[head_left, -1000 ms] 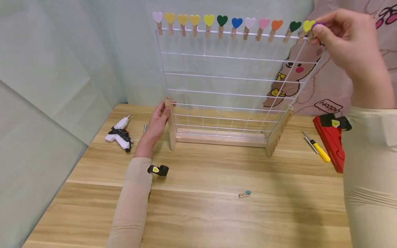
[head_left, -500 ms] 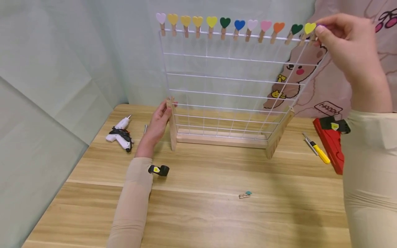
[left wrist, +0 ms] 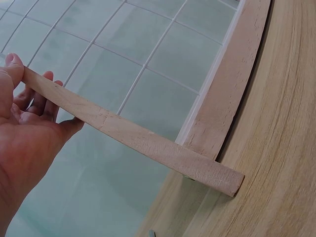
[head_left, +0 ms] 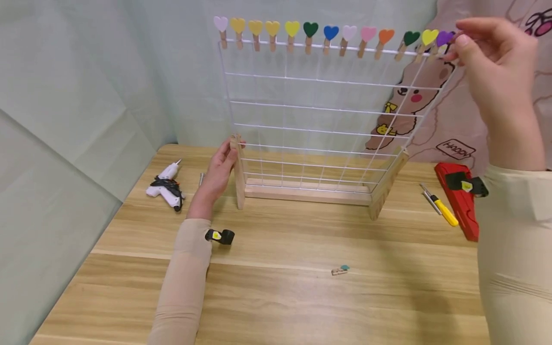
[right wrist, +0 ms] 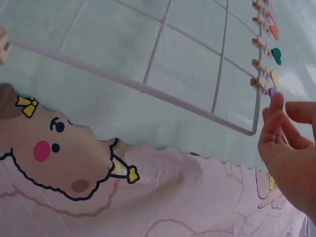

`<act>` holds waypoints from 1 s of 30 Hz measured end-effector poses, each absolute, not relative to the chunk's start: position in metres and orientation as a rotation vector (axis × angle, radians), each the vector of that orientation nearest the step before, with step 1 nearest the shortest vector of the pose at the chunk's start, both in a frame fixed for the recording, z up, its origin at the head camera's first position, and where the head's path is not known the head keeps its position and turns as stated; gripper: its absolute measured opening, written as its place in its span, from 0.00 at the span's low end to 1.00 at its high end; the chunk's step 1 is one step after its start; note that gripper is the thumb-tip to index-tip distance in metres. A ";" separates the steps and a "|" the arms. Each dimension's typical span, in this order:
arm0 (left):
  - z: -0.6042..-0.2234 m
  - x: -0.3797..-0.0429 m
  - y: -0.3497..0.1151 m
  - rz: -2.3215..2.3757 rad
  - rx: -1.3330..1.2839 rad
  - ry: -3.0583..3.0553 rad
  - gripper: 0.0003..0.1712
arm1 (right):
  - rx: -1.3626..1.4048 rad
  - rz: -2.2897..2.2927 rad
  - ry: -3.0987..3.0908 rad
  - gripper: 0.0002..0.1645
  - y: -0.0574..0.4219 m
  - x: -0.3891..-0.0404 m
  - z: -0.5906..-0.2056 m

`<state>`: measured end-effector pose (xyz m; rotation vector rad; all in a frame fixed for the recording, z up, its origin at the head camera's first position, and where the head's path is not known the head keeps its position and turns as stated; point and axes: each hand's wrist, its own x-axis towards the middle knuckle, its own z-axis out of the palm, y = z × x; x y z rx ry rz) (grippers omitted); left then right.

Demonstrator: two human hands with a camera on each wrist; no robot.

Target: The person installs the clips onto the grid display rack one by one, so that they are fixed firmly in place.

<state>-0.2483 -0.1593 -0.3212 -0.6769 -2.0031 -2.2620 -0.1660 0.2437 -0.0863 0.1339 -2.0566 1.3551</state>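
A white wire grid (head_left: 325,105) stands upright in a wooden base (head_left: 306,195). Along its top wire sits a row of clothespins with heart tops, from a pale lilac heart (head_left: 221,24) at the left to a purple heart (head_left: 445,38) at the right corner. My left hand (head_left: 221,167) grips the left wooden upright (head_left: 239,177) near its top, thumb in front and fingers behind it in the left wrist view. Just right of the purple heart, my right hand (head_left: 502,67) has its thumb and fingers spread apart, the fingertips close beside that clip.
One clothespin with a teal top (head_left: 339,270) lies on the table (head_left: 276,306) in front of the stand. A white glue gun (head_left: 166,187) lies at left. To the right are a yellow-handled screwdriver (head_left: 445,211) and a red object (head_left: 458,201). Behind hangs a pink printed cloth (head_left: 470,115).
My right hand has let go of the purple heart clothespin and drawn slightly right, so the purple heart now shows whole. The left hand keeps its grip on the upright.
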 end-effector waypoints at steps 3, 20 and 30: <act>-0.321 -0.248 -0.159 -2.275 -0.681 -1.992 0.28 | 0.167 1.293 -2.037 0.18 0.243 -0.156 -0.099; -0.320 -0.247 -0.161 -2.289 -0.664 -1.982 0.28 | 0.858 0.830 -2.863 0.13 0.230 -0.107 -0.301; -0.321 -0.249 -0.159 -2.303 -0.676 -1.970 0.30 | 0.760 0.995 -3.245 0.12 0.221 -0.074 -0.362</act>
